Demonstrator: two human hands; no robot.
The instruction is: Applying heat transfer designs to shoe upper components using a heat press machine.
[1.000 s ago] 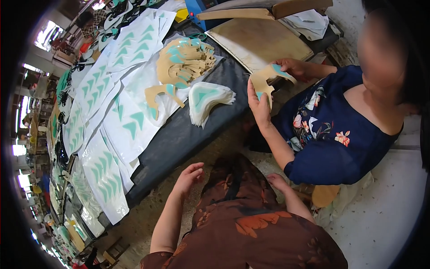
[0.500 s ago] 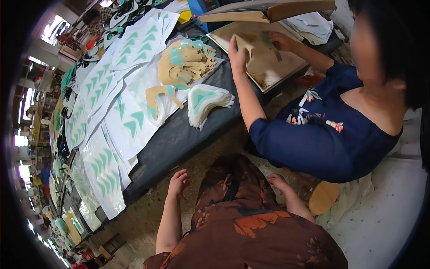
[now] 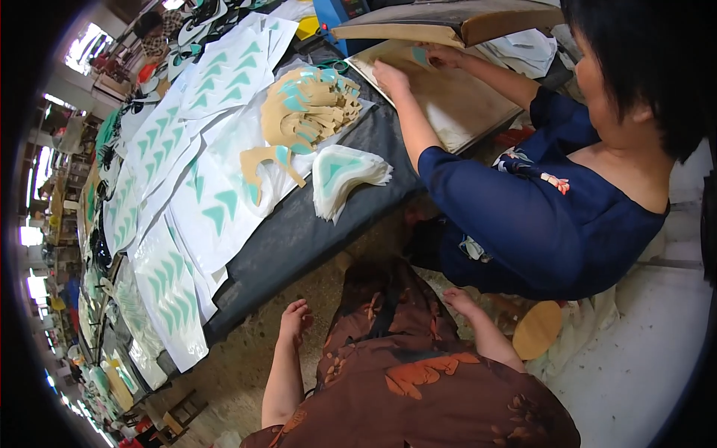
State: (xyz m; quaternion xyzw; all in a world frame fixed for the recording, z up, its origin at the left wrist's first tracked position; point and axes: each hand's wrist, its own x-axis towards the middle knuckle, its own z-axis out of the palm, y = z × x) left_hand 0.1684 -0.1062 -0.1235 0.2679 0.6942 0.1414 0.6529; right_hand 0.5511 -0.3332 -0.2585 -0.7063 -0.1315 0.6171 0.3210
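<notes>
My left hand (image 3: 296,322) hangs in front of the table's edge, fingers loosely curled in, with nothing visible in it. My right hand (image 3: 461,302) is beside my brown patterned dress (image 3: 388,351), its fingers also curled and holding nothing I can see. Nearest to them on the black-covered table (image 3: 299,231) lies a stack of white curved sheets (image 3: 342,176) with a teal patch on top. Beside it are a single tan curved piece (image 3: 261,158) and a fanned pile of tan pieces (image 3: 299,112) with teal patches.
A co-worker in a blue top (image 3: 523,216) stands at the right, both hands over the bed of a flat press (image 3: 455,123) under its raised lid (image 3: 448,22), handling a tan piece. White sheets with teal shapes (image 3: 224,201) cover the left table. A round stool (image 3: 538,330) stands right.
The co-worker's hands have lowered the tan piece toward the far part of the press bed, and the co-worker's body has leaned toward it. My hands have barely moved.
</notes>
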